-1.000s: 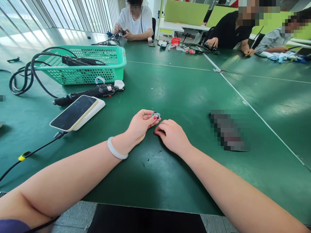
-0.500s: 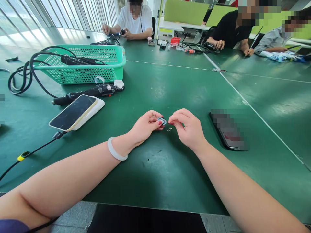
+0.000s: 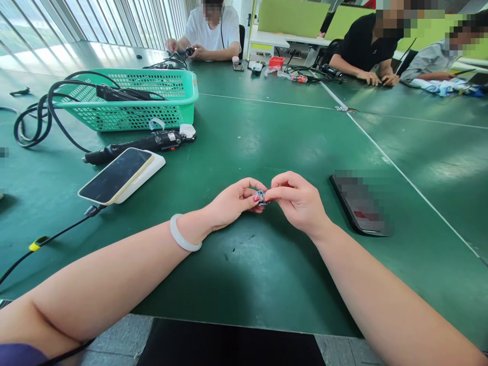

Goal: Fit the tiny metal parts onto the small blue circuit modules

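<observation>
Between thumb and fingers, my left hand (image 3: pixel 233 204) holds a small blue-grey part (image 3: pixel 261 197) just above the green table (image 3: pixel 244 274). My right hand (image 3: pixel 297 203) is closed in a pinch at the right edge of that part, its fingertips touching or nearly touching it. Whatever lies between the right fingertips is too small to make out. A pale band circles my left wrist.
At the left are a phone (image 3: pixel 116 175) on a white stand, a black tool (image 3: pixel 141 146) and a green basket (image 3: pixel 145 114) with cables. A dark phone (image 3: pixel 358 203) lies to the right. Several people sit across the table.
My left hand has shifted slightly right with the small part, and my right fingertips have come up against it. The small pale rectangle on the table no longer shows.
</observation>
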### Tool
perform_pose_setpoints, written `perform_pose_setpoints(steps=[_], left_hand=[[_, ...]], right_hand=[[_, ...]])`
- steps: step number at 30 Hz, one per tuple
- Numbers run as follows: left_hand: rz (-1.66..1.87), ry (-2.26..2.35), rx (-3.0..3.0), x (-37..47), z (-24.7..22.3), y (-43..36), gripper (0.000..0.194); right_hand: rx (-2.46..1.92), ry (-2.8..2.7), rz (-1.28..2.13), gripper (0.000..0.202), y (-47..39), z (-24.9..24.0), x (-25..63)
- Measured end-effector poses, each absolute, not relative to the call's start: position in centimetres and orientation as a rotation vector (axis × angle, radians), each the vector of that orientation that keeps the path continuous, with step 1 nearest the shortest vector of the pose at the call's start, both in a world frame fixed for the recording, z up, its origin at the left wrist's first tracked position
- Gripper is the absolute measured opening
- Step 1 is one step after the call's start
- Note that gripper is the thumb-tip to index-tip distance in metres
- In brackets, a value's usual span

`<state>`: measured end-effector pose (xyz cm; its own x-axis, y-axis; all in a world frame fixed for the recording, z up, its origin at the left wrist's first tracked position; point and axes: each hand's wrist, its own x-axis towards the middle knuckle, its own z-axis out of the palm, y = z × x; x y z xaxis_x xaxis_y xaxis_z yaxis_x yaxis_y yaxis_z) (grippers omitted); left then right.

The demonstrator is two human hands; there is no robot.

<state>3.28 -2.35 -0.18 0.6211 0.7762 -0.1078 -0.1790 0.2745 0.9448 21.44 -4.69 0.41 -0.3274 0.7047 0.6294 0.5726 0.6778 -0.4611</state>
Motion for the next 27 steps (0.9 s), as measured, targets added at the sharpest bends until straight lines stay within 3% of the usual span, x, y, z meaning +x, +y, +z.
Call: perform_pose_setpoints(steps=[27], left_hand=[[0.62, 0.561, 0.981, 3.08, -0.25, -2.34, 0.024]], right_hand=[[-0.938, -2.017, 0.134, 0.033, -4.78, 0.36, 21.76]])
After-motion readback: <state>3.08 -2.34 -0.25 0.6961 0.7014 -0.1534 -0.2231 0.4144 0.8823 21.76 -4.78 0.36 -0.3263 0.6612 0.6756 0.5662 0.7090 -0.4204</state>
